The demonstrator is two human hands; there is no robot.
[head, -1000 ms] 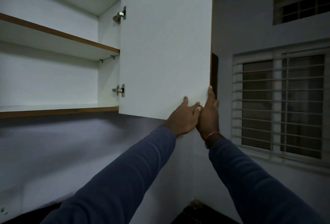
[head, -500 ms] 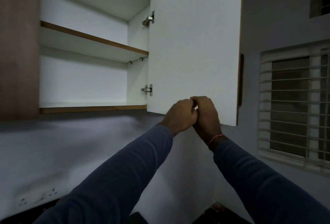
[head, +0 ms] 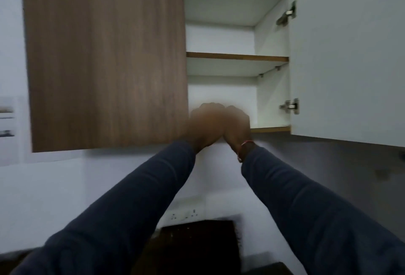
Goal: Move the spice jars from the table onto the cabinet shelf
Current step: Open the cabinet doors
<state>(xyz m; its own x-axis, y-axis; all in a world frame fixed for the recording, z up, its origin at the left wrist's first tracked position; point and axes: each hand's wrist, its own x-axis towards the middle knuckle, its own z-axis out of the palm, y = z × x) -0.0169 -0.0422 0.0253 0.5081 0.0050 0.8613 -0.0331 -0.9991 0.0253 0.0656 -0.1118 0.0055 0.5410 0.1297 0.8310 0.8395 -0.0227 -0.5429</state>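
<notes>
Wall cabinet [head: 105,59], right half open, left half covered by a shut wood-grain door. White interior, brown wood edging. Middle shelf [head: 237,57] spans the open bay, resting on small metal pegs at the right wall; its top surface cannot be seen from this low angle. Bottom shelf [head: 270,129] shows only its brown front edge and a thin strip of white floor on the right; the rest is hidden behind blurred hands. Nothing visible on that strip. Dark bench [head: 197,237] low in frame, blurred, contents not discernible.
</notes>
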